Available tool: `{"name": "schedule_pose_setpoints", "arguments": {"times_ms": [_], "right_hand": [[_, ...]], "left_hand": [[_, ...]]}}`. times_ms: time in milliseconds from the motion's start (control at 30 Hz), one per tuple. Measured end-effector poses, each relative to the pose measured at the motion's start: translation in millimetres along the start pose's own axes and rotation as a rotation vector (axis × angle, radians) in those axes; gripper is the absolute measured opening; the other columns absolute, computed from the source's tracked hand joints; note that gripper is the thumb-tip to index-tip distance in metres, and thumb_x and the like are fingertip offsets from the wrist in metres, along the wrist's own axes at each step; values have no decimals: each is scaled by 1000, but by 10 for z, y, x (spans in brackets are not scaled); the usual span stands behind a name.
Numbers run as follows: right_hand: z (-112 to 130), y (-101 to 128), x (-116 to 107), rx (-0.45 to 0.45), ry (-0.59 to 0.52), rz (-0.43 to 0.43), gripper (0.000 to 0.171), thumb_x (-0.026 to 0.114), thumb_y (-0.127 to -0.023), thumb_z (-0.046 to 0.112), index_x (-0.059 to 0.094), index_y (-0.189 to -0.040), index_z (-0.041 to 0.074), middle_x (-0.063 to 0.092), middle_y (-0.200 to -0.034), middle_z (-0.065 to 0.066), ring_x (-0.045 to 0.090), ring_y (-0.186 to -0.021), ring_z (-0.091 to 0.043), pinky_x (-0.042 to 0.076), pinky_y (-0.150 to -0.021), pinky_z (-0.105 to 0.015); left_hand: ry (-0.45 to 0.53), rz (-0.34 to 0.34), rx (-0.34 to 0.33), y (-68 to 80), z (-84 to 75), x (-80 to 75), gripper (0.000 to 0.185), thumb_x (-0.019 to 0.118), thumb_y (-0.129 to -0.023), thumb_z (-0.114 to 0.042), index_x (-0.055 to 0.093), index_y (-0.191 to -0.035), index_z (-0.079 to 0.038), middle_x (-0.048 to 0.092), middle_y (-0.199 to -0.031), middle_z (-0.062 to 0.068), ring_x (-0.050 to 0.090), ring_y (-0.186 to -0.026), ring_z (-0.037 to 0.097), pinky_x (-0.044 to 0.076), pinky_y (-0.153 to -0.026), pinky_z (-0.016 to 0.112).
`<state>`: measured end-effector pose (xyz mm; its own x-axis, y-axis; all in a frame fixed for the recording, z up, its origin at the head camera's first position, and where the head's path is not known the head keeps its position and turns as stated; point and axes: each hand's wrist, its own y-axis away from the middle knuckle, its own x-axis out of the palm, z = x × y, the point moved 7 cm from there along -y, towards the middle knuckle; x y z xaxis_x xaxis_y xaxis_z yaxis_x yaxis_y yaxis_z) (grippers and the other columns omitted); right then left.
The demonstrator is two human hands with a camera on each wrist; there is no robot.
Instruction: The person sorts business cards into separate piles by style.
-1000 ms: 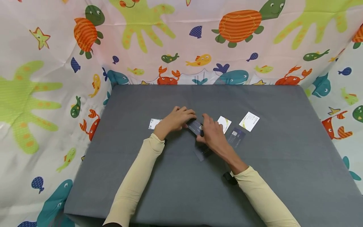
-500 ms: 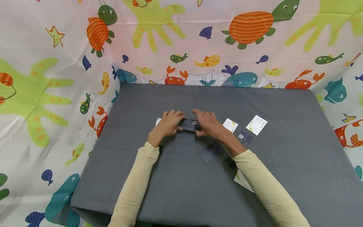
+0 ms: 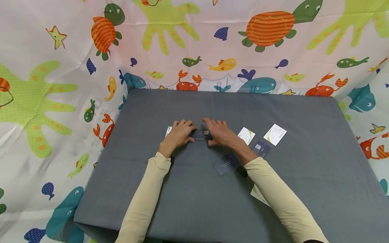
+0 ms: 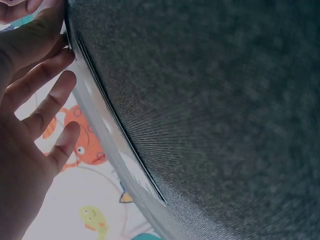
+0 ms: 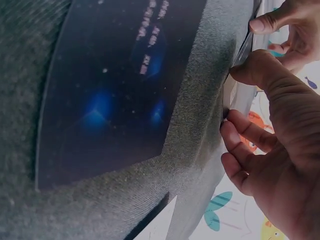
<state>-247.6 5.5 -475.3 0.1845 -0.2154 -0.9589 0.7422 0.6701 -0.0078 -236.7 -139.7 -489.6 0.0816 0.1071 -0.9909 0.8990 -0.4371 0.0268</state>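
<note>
A dark business card (image 3: 200, 135) with a small QR code lies on the grey table between my two hands. My left hand (image 3: 179, 135) holds its left end, thumb at the near edge; in the left wrist view the remaining fingers (image 4: 62, 90) are spread. My right hand (image 3: 222, 133) grips the right end, and the right wrist view shows its thumb (image 5: 250, 70) and fingertips at the card's edges. The palms and fingers cover both ends of the card. A white card (image 3: 168, 130) partly shows behind my left hand.
Two dark cards (image 3: 225, 164) (image 3: 261, 149) lie near my right wrist. Beyond them are two white cards (image 3: 246, 135) (image 3: 275, 134). Another white card (image 3: 258, 196) is partly under my right forearm. A patterned curtain (image 3: 170, 60) borders the grey table (image 3: 182, 195).
Both hands have brought the dark card left and turned it level, its long side now facing me. It has come down from a slightly raised, tilted position towards the table.
</note>
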Motion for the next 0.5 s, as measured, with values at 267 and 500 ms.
{"name": "schedule_pose_setpoints", "arguments": {"times_ms": [267,500], "right_hand": [[-35,22,14,-3,-19,18,92,83,-85,24,32,-160,8,60,-143,-23,58,-124,-46,44,-102,-62],[-87,290,-201,-31,16,-30,89,89,-83,33,43,-156,10,58,-142,-20,54,-128,-43,42,-105,-63]], "left_hand": [[7,-2,-18,13,-25,-3,57,78,-86,-42,68,-136,-15,63,-135,6,58,-120,31,40,-106,56],[-10,-45,-45,99,-200,5,75,73,-87,-56,60,-147,-11,60,-139,12,56,-127,35,41,-105,58]]}}
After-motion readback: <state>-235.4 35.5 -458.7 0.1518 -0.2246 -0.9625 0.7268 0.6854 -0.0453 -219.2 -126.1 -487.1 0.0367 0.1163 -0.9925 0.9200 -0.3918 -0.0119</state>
